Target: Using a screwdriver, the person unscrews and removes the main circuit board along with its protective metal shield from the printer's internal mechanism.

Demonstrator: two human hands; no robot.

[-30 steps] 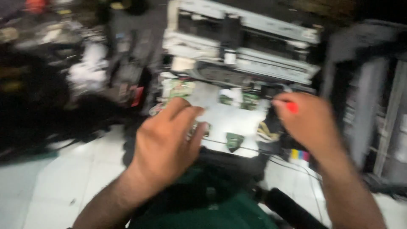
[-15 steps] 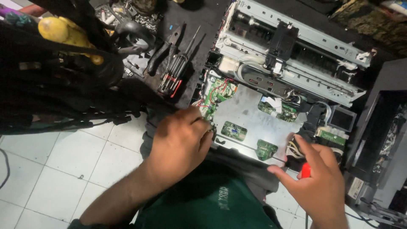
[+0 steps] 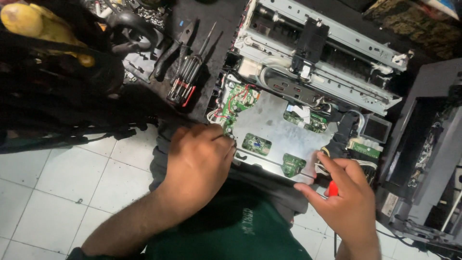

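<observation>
as one opened printer [image 3: 308, 91] shows three green boards, your left hand [image 3: 199, 161] grips its edge; your right hand [image 3: 344, 197] holds one red-handled tool [image 3: 332, 188].

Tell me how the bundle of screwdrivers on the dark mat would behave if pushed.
The screwdrivers have round handles and thin shafts, so they would probably roll or scatter. They look stiff, likely metal-shafted, and fairly light. Lying loose against the pliers, they would probably nudge those too.
</observation>
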